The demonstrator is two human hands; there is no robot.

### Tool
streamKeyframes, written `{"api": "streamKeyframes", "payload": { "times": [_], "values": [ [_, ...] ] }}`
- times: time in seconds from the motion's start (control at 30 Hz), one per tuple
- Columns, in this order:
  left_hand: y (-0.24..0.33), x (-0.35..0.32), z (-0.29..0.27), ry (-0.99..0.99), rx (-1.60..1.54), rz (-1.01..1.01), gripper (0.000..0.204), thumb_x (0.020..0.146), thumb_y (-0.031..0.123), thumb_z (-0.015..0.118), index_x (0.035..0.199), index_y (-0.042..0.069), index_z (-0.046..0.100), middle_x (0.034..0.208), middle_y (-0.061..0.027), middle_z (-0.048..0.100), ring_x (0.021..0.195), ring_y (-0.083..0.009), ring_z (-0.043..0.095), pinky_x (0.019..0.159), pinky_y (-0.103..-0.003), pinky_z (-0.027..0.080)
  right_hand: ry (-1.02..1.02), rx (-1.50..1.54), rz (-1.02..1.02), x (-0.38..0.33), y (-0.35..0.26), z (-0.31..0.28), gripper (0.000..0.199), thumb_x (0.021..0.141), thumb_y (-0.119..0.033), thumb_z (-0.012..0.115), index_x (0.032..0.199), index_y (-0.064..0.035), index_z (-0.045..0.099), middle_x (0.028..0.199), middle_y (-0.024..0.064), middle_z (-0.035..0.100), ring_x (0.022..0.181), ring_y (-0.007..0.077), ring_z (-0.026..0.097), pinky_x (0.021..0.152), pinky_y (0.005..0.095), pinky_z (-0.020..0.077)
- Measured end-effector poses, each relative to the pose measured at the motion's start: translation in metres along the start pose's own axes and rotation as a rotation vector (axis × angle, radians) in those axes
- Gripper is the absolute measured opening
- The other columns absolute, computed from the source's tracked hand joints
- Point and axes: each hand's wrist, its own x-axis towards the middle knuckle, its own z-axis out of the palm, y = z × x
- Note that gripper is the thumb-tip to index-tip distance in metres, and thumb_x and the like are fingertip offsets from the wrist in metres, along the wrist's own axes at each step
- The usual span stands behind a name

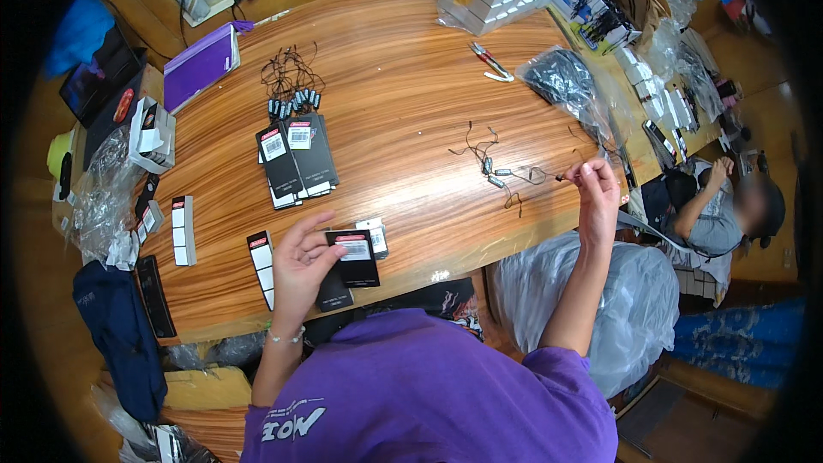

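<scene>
My left hand (pixel 300 264) grips a black card (pixel 357 267) with a red and white label, near the front edge of the table. Under it lies another dark card (pixel 335 295), partly hidden. A white-labelled piece (pixel 375 236) shows just behind the held card. Over at the right, my right hand (pixel 595 193) pinches the end of a thin black cord (pixel 538 173). Loose cords with small dark cylinders (pixel 495 180) lie on the table just left of that hand; what the cylinders are I cannot make out.
A stack of black labelled cards (pixel 321 159) sits left of centre, with a cluster of corded cylinders (pixel 294 105) behind it. Label strips (pixel 183 231) lie at left. Red-handled pliers (pixel 489 60) and a bagged black bundle (pixel 559 77) are farther back. Another person (pixel 716 214) sits at right.
</scene>
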Motion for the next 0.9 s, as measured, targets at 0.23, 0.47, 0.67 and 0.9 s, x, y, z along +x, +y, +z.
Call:
{"api": "streamKeyframes", "payload": {
  "times": [0.23, 0.47, 0.67, 0.9],
  "values": [
    [0.015, 0.016, 0.034, -0.361, 0.044, 0.081, 0.014, 0.080, 0.000, 0.062, 0.094, -0.001, 0.061, 0.101, -0.0126, 0.063, 0.088, -0.0131, 0.061, 0.076, -0.022, 0.048, -0.363, 0.582, 0.075, -0.018, -0.028, 0.094, 0.007, 0.089, -0.013, 0.051, 0.089, -0.0066, 0.049, 0.069, 0.0111, 0.058, 0.069, 0.0194, 0.057, 0.070, 0.0308, 0.0451],
    [0.013, 0.032, 0.050, -0.475, 0.035, 0.021, 0.015, 0.079, 0.002, 0.064, 0.094, 0.000, 0.064, 0.099, -0.0092, 0.064, 0.085, -0.0093, 0.060, 0.073, -0.022, 0.048, -0.499, 0.859, 0.370, -0.046, -0.017, 0.175, 0.006, 0.091, -0.012, 0.048, 0.093, -0.0067, 0.049, 0.080, 0.0123, 0.060, 0.077, 0.0202, 0.059, 0.077, 0.0330, 0.0483],
    [0.019, 0.021, 0.035, -0.397, 0.000, 0.026, 0.016, 0.079, 0.002, 0.065, 0.094, -0.002, 0.065, 0.089, -0.0061, 0.066, 0.081, -0.0108, 0.062, 0.074, -0.022, 0.050, -0.434, 0.928, 0.427, -0.025, -0.013, 0.179, 0.008, 0.090, -0.013, 0.051, 0.096, -0.0074, 0.052, 0.084, 0.0064, 0.059, 0.084, 0.0186, 0.057, 0.080, 0.0349, 0.0474],
    [0.018, 0.023, 0.034, -0.337, -0.112, 0.041, 0.018, 0.079, -0.001, 0.063, 0.097, -0.002, 0.063, 0.096, -0.0085, 0.065, 0.086, -0.0120, 0.062, 0.079, -0.023, 0.049, -0.525, 1.002, 0.330, -0.012, -0.024, 0.175, 0.008, 0.089, -0.013, 0.053, 0.094, -0.0060, 0.055, 0.076, 0.0019, 0.054, 0.071, 0.0129, 0.051, 0.065, 0.0262, 0.0420]
  ]
}}
